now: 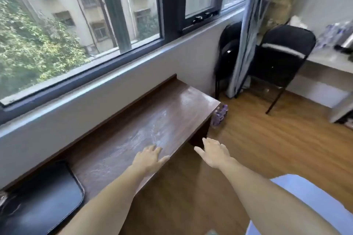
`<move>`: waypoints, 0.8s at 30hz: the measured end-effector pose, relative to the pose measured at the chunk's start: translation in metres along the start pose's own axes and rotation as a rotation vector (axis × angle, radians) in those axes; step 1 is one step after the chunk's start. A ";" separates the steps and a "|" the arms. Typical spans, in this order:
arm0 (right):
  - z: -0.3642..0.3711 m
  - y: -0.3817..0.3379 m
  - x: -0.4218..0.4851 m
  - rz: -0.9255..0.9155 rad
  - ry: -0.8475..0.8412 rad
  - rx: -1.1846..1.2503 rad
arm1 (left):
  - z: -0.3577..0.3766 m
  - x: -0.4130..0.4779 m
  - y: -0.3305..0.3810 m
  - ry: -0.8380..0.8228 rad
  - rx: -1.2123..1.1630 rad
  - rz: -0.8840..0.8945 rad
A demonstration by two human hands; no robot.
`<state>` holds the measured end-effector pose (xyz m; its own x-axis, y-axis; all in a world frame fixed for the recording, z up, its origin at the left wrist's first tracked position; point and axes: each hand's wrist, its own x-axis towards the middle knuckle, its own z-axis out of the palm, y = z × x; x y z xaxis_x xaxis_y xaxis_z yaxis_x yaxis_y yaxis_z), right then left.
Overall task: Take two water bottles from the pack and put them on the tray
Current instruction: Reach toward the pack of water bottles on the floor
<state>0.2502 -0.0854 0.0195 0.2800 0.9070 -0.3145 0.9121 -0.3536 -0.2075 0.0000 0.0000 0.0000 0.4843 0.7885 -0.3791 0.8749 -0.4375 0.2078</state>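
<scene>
Purple-labelled shrink-wrapped water bottle pack (pixel 220 115) sits on the floor, well beyond your fingertips. Your left hand (pixel 149 159) and right hand (pixel 214 153) are spread flat, empty. Black rounded plastic tray (pixel 41 199) lies behind your left fingers.

A black tray (pixel 57 200) lies on the wooden bench (pixel 152 112).

Taking the one long brown table (pixel 152 112) under the window as landmark, the count is this. One black tray (pixel 44 198) lies on its near left end. One pack of water bottles (pixel 220 113) stands on the floor at its far right end; the number of bottles inside is too blurred to tell. Two black chairs (pixel 282 63) stand beyond that end, by one blue curtain (pixel 246 44). Two bare hands, the left hand (pixel 149 158) and the right hand (pixel 214 153), are above its near edge.
</scene>
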 end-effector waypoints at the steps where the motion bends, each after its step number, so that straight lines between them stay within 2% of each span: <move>1: -0.004 0.019 -0.001 0.035 0.017 0.017 | 0.001 0.007 0.014 -0.016 -0.002 0.023; 10: -0.029 0.164 -0.013 0.305 0.059 0.100 | -0.009 0.082 0.124 -0.018 0.097 0.194; 24: -0.065 0.256 0.007 0.498 0.087 0.187 | -0.032 0.197 0.258 -0.023 0.187 0.395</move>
<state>0.5048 -0.1542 0.0239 0.6959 0.6319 -0.3411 0.5958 -0.7733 -0.2169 0.3209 0.0569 0.0079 0.7796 0.5363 -0.3236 0.6063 -0.7757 0.1750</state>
